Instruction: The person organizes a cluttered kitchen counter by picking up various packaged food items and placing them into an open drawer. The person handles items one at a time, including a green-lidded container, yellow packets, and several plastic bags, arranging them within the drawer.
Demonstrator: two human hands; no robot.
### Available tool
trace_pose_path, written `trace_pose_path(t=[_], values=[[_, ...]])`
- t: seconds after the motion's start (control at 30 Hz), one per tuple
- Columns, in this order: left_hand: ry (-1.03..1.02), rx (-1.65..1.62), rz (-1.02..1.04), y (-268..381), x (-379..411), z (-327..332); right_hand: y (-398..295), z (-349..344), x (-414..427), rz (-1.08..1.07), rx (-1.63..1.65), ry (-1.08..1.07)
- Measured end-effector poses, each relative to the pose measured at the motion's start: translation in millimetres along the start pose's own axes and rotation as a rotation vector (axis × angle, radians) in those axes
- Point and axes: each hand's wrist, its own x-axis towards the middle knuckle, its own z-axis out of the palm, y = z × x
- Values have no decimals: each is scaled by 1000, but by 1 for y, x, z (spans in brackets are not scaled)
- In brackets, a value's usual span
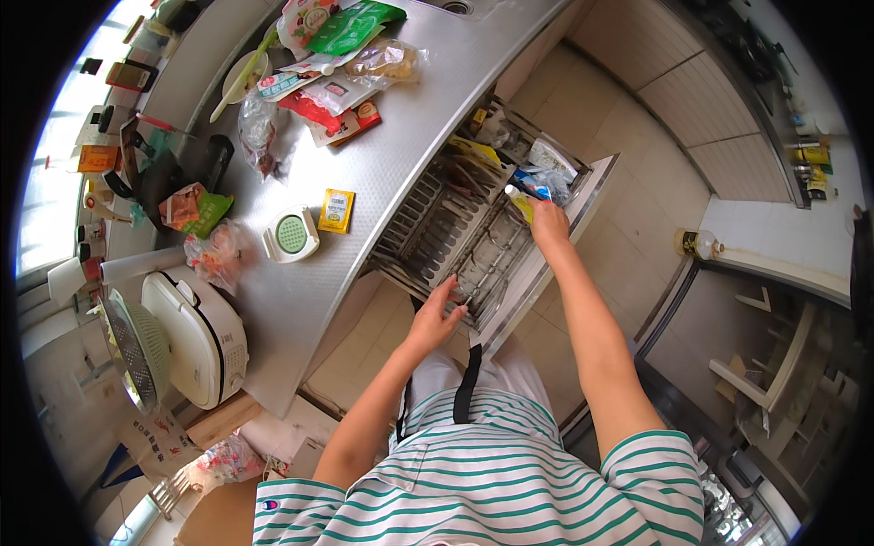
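A pulled-out wire drawer basket (495, 263) is before me, under the edge of the steel counter. My right hand (548, 225) is over its outer side, shut on a yellow pouch with a white cap (522, 203). Beside that hand, a blue-and-white packet (536, 183) and clear plastic bags (558, 185) lie in the drawer. My left hand (437, 317) hovers by the near end of the basket, fingers apart and holding nothing. Slotted trays (437, 228) fill the inner side. A yellow packet (478, 151) lies towards the far end.
On the steel counter (403, 130) lie a green food packet (355, 27), a red packet (355, 123), a yellow sachet (336, 211) and a white-and-green grater-like tool (292, 234). A white rice cooker (198, 334) stands near its end. The drawer front (594, 191) juts over the tiled floor (635, 239).
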Motion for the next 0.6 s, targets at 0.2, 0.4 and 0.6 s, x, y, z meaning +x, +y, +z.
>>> trace_pose_path(t=[0.2, 0.4, 0.6], values=[[24, 69, 13, -2, 9, 10, 10, 28, 9, -27, 93, 17], [17, 42, 49, 6, 26, 21, 9, 36, 30, 47, 284, 57], [-6, 58, 71, 23, 45, 33, 17, 46, 25, 4, 425, 144]])
